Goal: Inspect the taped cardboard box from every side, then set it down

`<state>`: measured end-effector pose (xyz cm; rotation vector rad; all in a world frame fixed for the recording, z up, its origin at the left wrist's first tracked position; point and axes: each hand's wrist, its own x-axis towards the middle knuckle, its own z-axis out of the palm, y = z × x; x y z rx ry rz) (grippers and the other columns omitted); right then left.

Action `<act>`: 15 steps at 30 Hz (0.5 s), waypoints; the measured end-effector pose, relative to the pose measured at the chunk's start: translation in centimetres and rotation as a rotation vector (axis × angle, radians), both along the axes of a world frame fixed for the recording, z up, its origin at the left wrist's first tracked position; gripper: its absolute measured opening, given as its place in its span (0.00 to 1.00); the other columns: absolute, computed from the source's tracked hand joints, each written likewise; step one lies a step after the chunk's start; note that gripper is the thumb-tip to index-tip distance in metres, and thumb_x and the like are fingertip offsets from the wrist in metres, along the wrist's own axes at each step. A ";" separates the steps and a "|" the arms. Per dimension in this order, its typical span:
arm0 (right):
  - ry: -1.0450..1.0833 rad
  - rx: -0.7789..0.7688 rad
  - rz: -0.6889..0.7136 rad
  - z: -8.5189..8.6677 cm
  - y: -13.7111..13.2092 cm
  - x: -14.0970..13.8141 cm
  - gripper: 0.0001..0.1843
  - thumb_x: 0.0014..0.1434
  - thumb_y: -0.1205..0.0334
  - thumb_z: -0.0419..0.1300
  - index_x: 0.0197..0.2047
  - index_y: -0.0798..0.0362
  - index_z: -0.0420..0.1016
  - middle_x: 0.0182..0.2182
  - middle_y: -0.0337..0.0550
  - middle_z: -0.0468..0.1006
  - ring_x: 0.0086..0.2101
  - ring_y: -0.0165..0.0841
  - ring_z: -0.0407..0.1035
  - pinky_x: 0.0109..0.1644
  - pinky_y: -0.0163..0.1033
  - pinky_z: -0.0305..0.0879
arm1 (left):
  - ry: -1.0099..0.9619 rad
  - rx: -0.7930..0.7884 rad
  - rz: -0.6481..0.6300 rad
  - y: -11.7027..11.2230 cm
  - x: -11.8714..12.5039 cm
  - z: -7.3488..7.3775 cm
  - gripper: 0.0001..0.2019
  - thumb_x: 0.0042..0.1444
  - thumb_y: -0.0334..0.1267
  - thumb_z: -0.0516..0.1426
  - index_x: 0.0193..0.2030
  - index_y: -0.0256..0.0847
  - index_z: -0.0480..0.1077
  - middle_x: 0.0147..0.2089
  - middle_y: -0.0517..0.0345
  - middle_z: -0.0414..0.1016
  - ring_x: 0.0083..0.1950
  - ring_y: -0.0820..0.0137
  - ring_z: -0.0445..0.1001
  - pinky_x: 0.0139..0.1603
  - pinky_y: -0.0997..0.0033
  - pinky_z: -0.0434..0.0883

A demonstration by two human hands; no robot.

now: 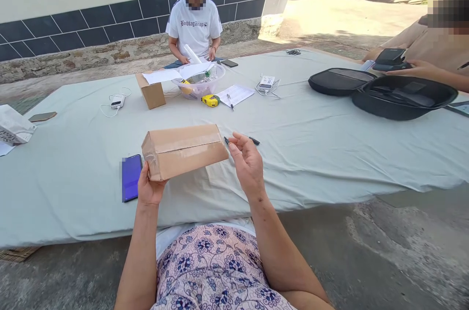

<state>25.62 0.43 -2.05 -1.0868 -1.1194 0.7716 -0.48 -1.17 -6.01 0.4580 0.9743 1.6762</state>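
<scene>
My left hand [151, 190] grips the left end of a brown cardboard box [186, 151], with the thumb on its end face and the fingers underneath. The box is tilted above the table, and clear tape runs along its seam and over its left end. Just off the box's right end is my right hand [249, 161], its fingers curled in a pinch. A dark pen tip [226, 140] sticks out at those fingertips towards the box. Behind the knuckles shows a black pen end [254, 141]; whether both belong to one pen I cannot tell.
A phone [131, 178] lies left of the box on the cloth-covered table [322, 163]. Farther back are another carton [154, 95], a plastic basin [198, 89], a yellow tape measure [210, 100], papers and a black case [403, 97]. People sit opposite and at the right.
</scene>
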 end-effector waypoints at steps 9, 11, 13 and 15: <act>-0.044 -0.086 0.120 -0.2 0.0 0.1 0.34 0.60 0.34 0.61 0.58 0.51 0.75 0.48 0.51 0.81 0.48 0.43 0.75 0.51 0.48 0.72 | 0.210 0.187 -0.082 0.0 -0.4 -1.1 0.21 0.58 0.64 0.60 0.48 0.53 0.79 0.52 0.58 0.84 0.62 0.49 0.77 0.55 0.45 0.78; -0.051 -0.071 0.129 0.1 -0.1 0.3 0.33 0.61 0.33 0.61 0.57 0.49 0.76 0.46 0.50 0.82 0.47 0.43 0.74 0.51 0.48 0.71 | 0.259 0.196 -0.083 -0.2 -0.5 -1.2 0.21 0.57 0.64 0.60 0.46 0.52 0.80 0.47 0.58 0.86 0.59 0.47 0.80 0.54 0.43 0.78; -0.054 -0.056 0.126 0.5 -0.4 0.4 0.32 0.61 0.32 0.61 0.56 0.48 0.76 0.45 0.48 0.83 0.46 0.44 0.75 0.49 0.47 0.71 | 0.302 0.205 -0.083 -0.5 -0.7 -1.1 0.22 0.56 0.64 0.61 0.44 0.51 0.81 0.44 0.56 0.86 0.57 0.45 0.81 0.53 0.42 0.79; -0.058 -0.050 0.112 0.9 -0.6 0.6 0.32 0.61 0.31 0.60 0.53 0.49 0.77 0.44 0.48 0.83 0.45 0.44 0.75 0.48 0.47 0.71 | 0.376 0.227 -0.086 -0.8 -0.7 -1.0 0.23 0.57 0.64 0.61 0.43 0.49 0.81 0.41 0.54 0.86 0.56 0.46 0.81 0.54 0.41 0.79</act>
